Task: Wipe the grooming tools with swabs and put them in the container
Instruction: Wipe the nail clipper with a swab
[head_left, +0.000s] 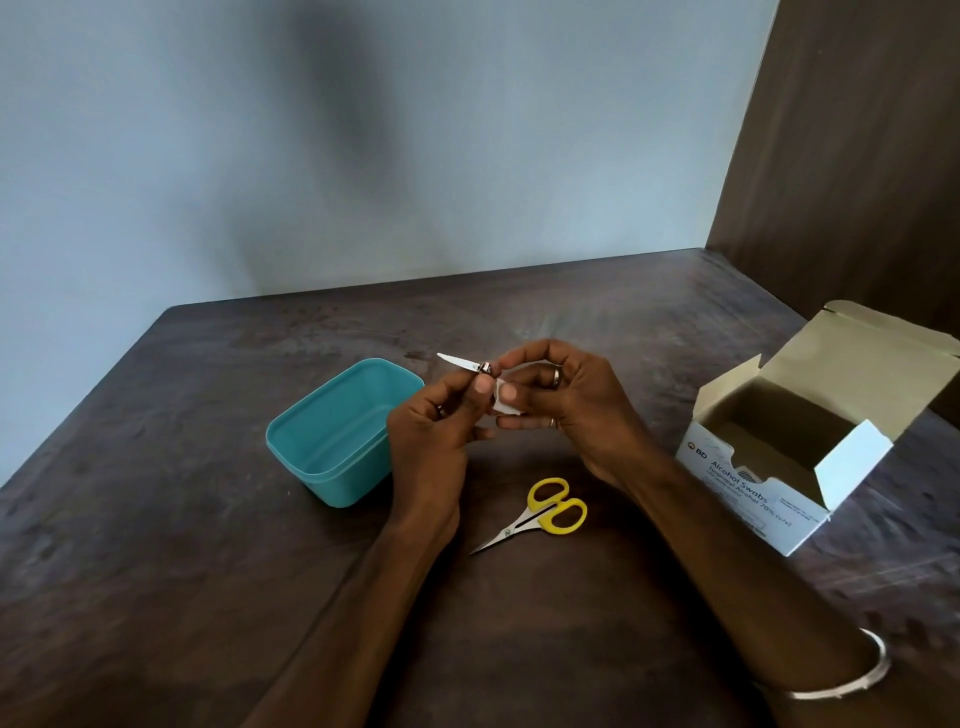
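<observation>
My left hand holds a small metal nail clipper above the table; its thin lever points up and left. My right hand pinches a white swab against the clipper's near end. The teal plastic container stands open and empty just left of my hands. Small scissors with yellow handles lie on the table below my hands, tips pointing left and toward me.
An open white box of alcohol swabs stands at the right, lid flap raised. The dark wooden table meets a pale wall behind and a brown panel at the right. A metal bangle circles my right wrist.
</observation>
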